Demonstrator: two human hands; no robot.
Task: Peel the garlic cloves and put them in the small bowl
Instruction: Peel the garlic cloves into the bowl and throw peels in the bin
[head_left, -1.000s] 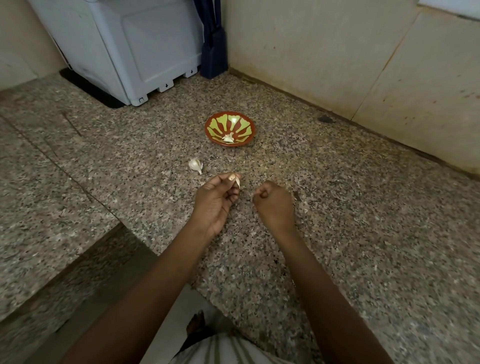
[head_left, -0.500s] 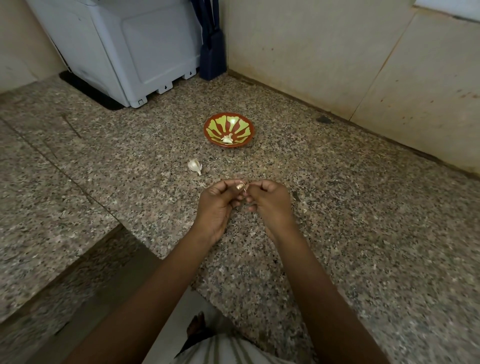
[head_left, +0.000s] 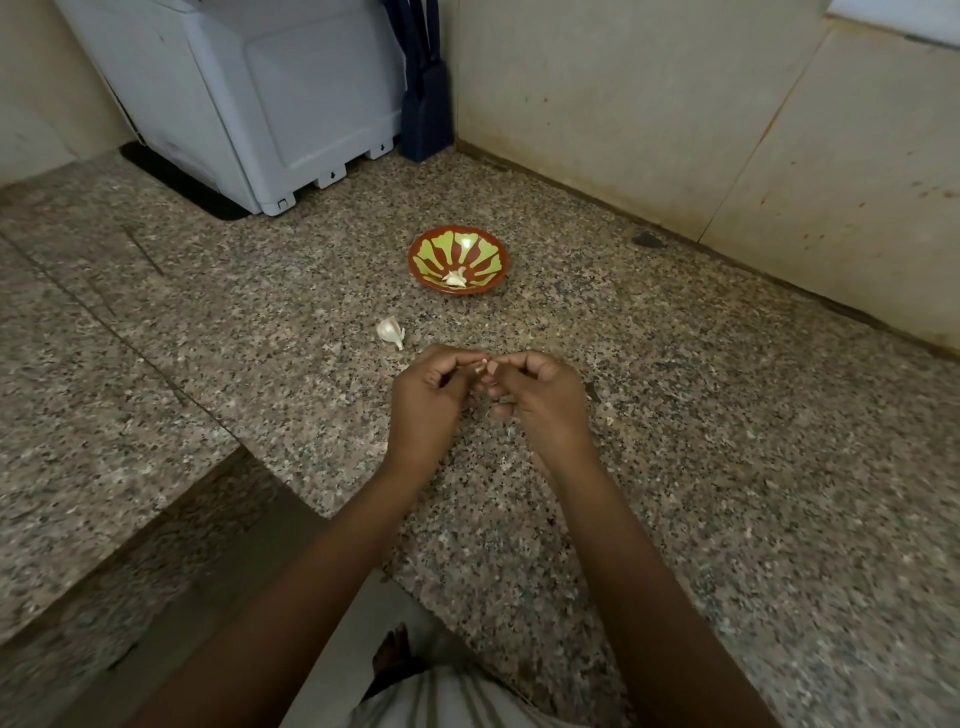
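Granite countertop (head_left: 675, 467), speckled brown, is seen under both forearms. A small garlic clove (head_left: 480, 368) is pinched between the curled fingertips of the left hand (head_left: 426, 400) and the right hand (head_left: 540, 400), which are brought together. Just beyond the left hand, an unpeeled clove (head_left: 389, 331) is laid on the stone. Farther back, a pale peeled clove (head_left: 455, 278) is held in the red-and-green small bowl (head_left: 413, 260). A white appliance (head_left: 270, 104) is stood by the far wall.

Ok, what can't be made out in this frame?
Head view only.
1. Fingers of left hand and right hand pinch and cover the clove; peeled or not, unclear.
2. In the small bowl, garlic pieces too small to count.
3. Top edge cuts off the grey appliance.
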